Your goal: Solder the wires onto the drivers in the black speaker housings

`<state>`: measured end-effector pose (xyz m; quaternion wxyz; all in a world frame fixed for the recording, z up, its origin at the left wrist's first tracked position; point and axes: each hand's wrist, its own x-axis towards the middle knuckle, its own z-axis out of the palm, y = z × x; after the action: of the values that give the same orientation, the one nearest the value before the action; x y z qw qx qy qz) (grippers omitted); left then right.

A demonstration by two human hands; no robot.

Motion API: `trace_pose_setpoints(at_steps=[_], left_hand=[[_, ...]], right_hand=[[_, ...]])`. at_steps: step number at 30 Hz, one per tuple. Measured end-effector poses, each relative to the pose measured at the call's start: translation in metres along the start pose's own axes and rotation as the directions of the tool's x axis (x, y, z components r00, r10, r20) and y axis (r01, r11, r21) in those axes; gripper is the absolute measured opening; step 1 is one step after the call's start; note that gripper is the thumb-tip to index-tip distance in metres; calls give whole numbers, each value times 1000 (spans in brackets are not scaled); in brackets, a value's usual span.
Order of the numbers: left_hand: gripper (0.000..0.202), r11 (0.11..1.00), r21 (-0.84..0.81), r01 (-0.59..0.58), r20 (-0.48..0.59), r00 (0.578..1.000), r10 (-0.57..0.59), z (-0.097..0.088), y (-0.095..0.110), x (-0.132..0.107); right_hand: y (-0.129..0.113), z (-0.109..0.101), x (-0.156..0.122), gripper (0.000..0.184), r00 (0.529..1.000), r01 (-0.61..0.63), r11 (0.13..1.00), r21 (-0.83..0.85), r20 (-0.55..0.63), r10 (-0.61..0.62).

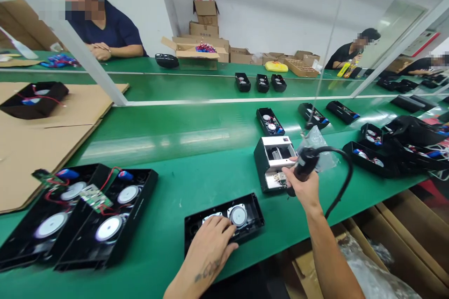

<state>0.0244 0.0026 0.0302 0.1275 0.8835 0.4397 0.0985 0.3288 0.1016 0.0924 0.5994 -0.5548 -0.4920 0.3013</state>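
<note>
Right hand closed around a corded power screwdriver; left hand unclenched, fingers loosely bent over a black speaker housing, apparently resting on it rather than gripping. The housing lies open side up on the green bench, directly before the worker. Two loudspeaker drivers sit inside: the right one in plain view, the left largely covered by the fingers. Placement of the drivers thus appears done; whether their screws are in cannot be told. No circuit board or battery shows in the visible part, so wiring is probably outstanding. Just beyond, the screwdriver's lower end is beside a screw feeder. Well to the left, two housings already hold drivers, red wires, a circuit board and a blue battery.
</note>
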Motion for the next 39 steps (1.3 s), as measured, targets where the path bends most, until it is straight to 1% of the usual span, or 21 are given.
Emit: trace_pose_setpoints(at_steps=[2,4,5,7,9,14,16,19,22,24,27,29,32,34,36,39], left_hand=[[27,1000,17,11,26,1000,-11,1,0,2],[25,1000,23,17,29,999,-17,1,0,4],[23,1000,21,16,26,1000,-17,1,0,4],[18,1000,13,8,14,1000,-8,0,0,4],[16,1000,14,2,-2,1000,-2,0,-1,4],[21,998,63,0,-16,1000,1,5,2,4],[22,996,89,19,-7,1000,-19,7,4,4],[21,994,107,38,-3,999,-38,8,8,5],[18,991,126,42,-12,999,-41,6,12,5],[17,989,148,31,-19,999,-28,6,14,4],[18,987,162,8,-27,1000,-3,7,15,4],[19,988,156,1,-29,1000,4,8,14,5],[18,990,140,-5,-42,999,11,11,13,4],[17,991,130,-11,-53,998,18,12,13,4],[15,992,122,-14,-64,998,22,13,13,4],[12,994,112,-13,-70,997,20,12,13,4]], right_hand=[[-4,-4,-2,37,994,89,994,61,-68,-85],[-9,-4,0,35,972,190,975,112,-163,-170],[-11,-2,3,34,962,220,967,129,-196,-192],[-14,3,8,34,955,235,962,140,-215,-203],[-13,8,12,34,962,215,968,126,-201,-188],[-9,16,17,38,980,151,985,81,-145,-139],[-7,18,17,38,989,116,992,56,-103,-110],[-5,17,14,40,1000,15,1000,-11,-1,-15],[-5,14,0,39,995,-63,998,-14,83,64],[-8,9,-14,37,992,-75,996,40,104,71],[-20,5,-37,33,993,-58,982,181,107,38],[-30,6,-53,29,993,-19,957,291,115,-15],[-41,14,-75,22,980,57,895,442,145,-134],[-43,24,-89,19,966,83,854,514,168,-195],[-41,34,-100,20,956,72,829,554,199,-216],[-34,46,-112,19,950,37,829,558,238,-202]])
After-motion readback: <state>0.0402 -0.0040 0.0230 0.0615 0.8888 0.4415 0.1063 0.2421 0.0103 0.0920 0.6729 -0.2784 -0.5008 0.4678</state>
